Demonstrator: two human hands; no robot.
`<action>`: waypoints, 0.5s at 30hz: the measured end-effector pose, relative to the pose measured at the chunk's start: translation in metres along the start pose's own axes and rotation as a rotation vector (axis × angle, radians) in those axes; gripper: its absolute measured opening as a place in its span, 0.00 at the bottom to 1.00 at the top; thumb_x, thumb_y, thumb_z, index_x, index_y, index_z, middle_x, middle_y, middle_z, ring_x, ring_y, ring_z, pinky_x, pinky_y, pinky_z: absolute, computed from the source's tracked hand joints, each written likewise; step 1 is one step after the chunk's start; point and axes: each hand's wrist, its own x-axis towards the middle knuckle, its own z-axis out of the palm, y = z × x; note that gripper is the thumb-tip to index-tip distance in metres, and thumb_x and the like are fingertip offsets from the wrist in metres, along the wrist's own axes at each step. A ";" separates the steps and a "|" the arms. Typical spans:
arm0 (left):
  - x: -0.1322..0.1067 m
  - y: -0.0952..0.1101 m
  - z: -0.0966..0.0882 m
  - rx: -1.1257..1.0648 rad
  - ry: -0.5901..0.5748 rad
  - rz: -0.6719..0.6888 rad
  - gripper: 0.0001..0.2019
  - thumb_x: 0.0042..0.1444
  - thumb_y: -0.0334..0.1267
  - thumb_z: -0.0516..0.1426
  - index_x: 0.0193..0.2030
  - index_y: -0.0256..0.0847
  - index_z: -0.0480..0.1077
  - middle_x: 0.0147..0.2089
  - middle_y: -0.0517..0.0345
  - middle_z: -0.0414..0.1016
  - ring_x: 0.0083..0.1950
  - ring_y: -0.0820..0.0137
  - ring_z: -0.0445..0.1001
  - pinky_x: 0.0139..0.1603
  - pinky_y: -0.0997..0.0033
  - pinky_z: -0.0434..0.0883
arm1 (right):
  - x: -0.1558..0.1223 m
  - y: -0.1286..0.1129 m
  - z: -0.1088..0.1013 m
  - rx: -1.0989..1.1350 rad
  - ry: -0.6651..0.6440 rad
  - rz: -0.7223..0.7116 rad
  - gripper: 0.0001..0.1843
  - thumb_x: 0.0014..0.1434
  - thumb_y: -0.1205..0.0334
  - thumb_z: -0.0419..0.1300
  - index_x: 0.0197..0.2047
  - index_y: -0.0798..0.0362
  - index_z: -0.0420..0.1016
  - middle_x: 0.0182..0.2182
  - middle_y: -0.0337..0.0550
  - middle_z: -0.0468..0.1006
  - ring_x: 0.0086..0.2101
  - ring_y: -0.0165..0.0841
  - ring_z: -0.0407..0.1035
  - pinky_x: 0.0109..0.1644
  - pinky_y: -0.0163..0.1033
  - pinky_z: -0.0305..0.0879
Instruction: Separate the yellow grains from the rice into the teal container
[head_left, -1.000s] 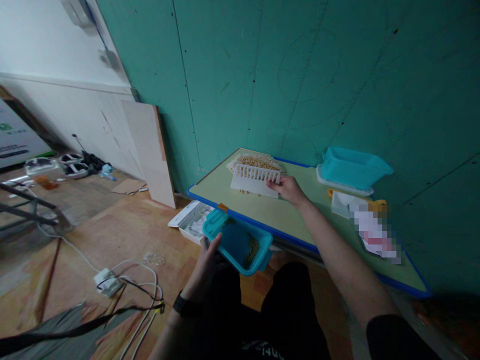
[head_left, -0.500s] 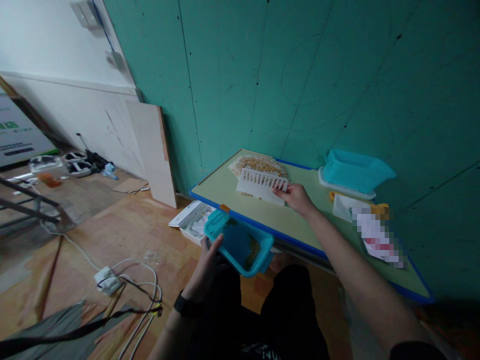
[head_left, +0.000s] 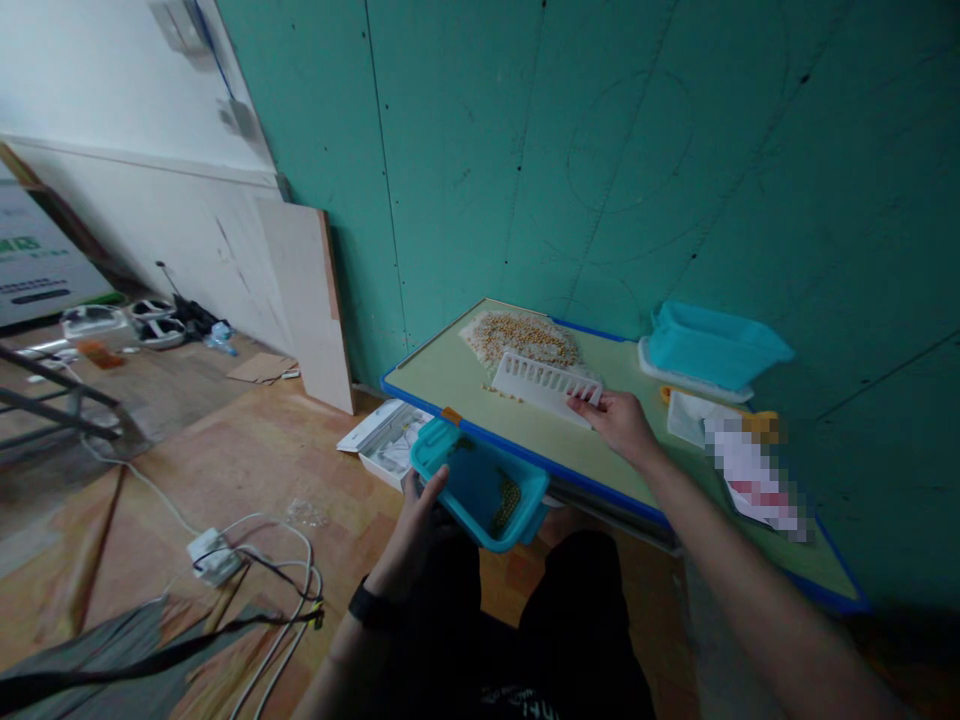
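Observation:
My left hand (head_left: 421, 505) grips the left side of a blue plastic container (head_left: 472, 495), just below the table's front edge. Small green beans (head_left: 506, 503) lie in the container's right end, with a few more near its far left corner. Over the table, my right hand (head_left: 613, 420) is closed on the right end of a white slotted plastic scraper (head_left: 546, 388), its slots facing away from me. Beyond the scraper spreads a pile of yellow beans (head_left: 525, 338) mixed with white grains. Several loose yellow beans (head_left: 501, 394) lie left of the scraper.
On the table (head_left: 450, 375), a second blue container (head_left: 712, 345) stands at the right on a white lid. Nearer lie a yellow item (head_left: 761, 425) and a blurred packet (head_left: 754, 475). An open white box (head_left: 390, 445) rests on the floor. Cables run from a power strip (head_left: 214, 555).
My right hand has moved the scraper right and slightly toward me, away from the pile. The left hand and its container have stayed nearly in place.

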 end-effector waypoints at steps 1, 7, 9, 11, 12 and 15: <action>0.001 -0.001 0.000 -0.001 0.009 0.001 0.51 0.58 0.67 0.77 0.81 0.61 0.59 0.76 0.40 0.76 0.67 0.44 0.88 0.58 0.46 0.90 | -0.004 -0.002 -0.001 0.006 0.009 -0.005 0.21 0.61 0.39 0.74 0.35 0.50 0.94 0.34 0.49 0.93 0.38 0.51 0.88 0.42 0.48 0.83; 0.005 -0.002 -0.002 0.018 -0.018 -0.002 0.49 0.61 0.68 0.75 0.80 0.61 0.59 0.80 0.41 0.73 0.66 0.44 0.88 0.57 0.47 0.90 | -0.030 -0.012 -0.006 0.029 0.047 -0.009 0.28 0.61 0.31 0.74 0.41 0.49 0.96 0.40 0.49 0.95 0.43 0.54 0.91 0.48 0.50 0.87; 0.006 -0.001 -0.002 0.023 -0.019 -0.013 0.47 0.63 0.67 0.73 0.80 0.60 0.58 0.82 0.41 0.72 0.65 0.45 0.88 0.57 0.47 0.90 | -0.040 -0.016 -0.006 0.028 0.050 -0.011 0.29 0.62 0.30 0.74 0.42 0.49 0.97 0.40 0.49 0.95 0.42 0.53 0.91 0.46 0.49 0.87; 0.008 0.001 -0.002 0.019 -0.003 -0.027 0.47 0.64 0.66 0.73 0.81 0.60 0.56 0.81 0.39 0.72 0.64 0.46 0.89 0.57 0.47 0.90 | -0.051 -0.024 -0.004 0.015 0.048 -0.024 0.28 0.63 0.31 0.74 0.42 0.49 0.97 0.39 0.48 0.95 0.40 0.52 0.91 0.43 0.47 0.87; 0.009 0.001 -0.002 0.013 0.004 -0.033 0.47 0.65 0.65 0.72 0.81 0.60 0.56 0.81 0.39 0.72 0.63 0.46 0.89 0.57 0.47 0.90 | -0.058 -0.028 -0.003 0.005 0.048 -0.036 0.27 0.64 0.32 0.73 0.43 0.49 0.97 0.38 0.48 0.95 0.39 0.51 0.91 0.42 0.46 0.87; 0.009 0.002 -0.002 -0.007 0.021 -0.038 0.48 0.62 0.65 0.74 0.81 0.61 0.57 0.80 0.40 0.73 0.61 0.48 0.90 0.56 0.47 0.90 | -0.078 -0.047 0.001 -0.030 0.061 -0.092 0.22 0.69 0.38 0.71 0.44 0.47 0.97 0.39 0.48 0.95 0.39 0.51 0.92 0.42 0.45 0.88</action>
